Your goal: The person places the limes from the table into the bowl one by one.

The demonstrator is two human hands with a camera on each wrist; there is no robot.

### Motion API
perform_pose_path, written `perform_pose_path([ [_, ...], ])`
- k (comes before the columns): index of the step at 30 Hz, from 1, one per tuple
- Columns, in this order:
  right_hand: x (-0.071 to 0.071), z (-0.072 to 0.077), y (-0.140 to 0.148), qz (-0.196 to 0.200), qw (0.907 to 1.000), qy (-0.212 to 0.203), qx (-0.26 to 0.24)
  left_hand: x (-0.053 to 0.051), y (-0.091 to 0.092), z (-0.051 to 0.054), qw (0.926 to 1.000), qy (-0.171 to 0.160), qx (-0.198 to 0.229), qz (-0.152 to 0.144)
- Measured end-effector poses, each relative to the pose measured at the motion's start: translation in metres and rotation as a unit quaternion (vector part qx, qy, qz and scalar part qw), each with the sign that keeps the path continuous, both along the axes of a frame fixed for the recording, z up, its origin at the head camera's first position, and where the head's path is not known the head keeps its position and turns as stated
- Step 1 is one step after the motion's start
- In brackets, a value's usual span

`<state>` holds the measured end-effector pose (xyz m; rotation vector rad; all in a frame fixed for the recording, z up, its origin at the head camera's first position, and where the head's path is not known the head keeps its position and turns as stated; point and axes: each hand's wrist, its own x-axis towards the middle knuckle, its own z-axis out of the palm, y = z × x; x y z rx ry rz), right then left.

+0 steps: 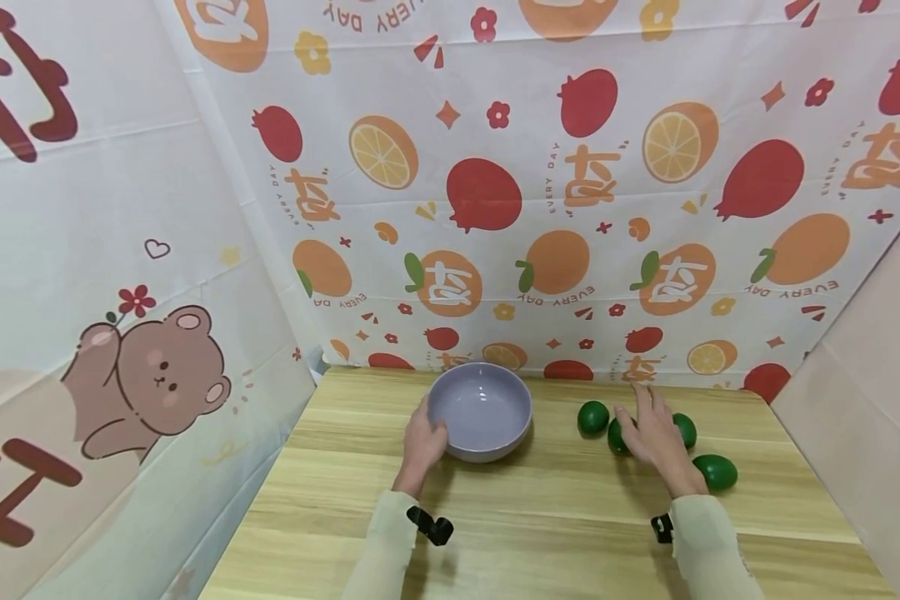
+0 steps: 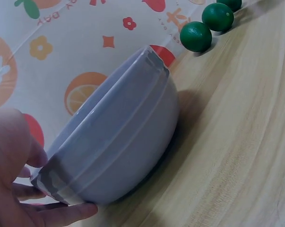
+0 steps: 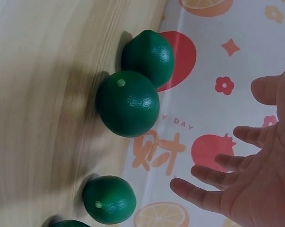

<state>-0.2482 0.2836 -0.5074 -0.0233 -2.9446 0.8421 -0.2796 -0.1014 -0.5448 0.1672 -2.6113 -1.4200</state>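
A lavender-grey bowl stands upright on the wooden table. My left hand holds its left side, thumb at the rim and fingers against the outer wall, as the left wrist view of the bowl shows. Over on the right, my right hand hovers above several green limes with its fingers spread, holding nothing. One lime lies left of that hand, and another lime lies by the wrist. In the right wrist view, the nearest lime is apart from the fingers.
A fruit-print cloth hangs directly behind the table. Another cloth with a bear print covers the left side, and a pale cloth borders the right. Black straps with small devices circle both wrists.
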Motion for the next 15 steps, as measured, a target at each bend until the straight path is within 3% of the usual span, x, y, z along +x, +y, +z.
perform_pose_path([
  [15, -0.005, -0.02, 0.005, 0.01, 0.9995, -0.028, -0.006, 0.006, -0.008, 0.004, 0.9989, -0.025, 0.04, -0.002],
])
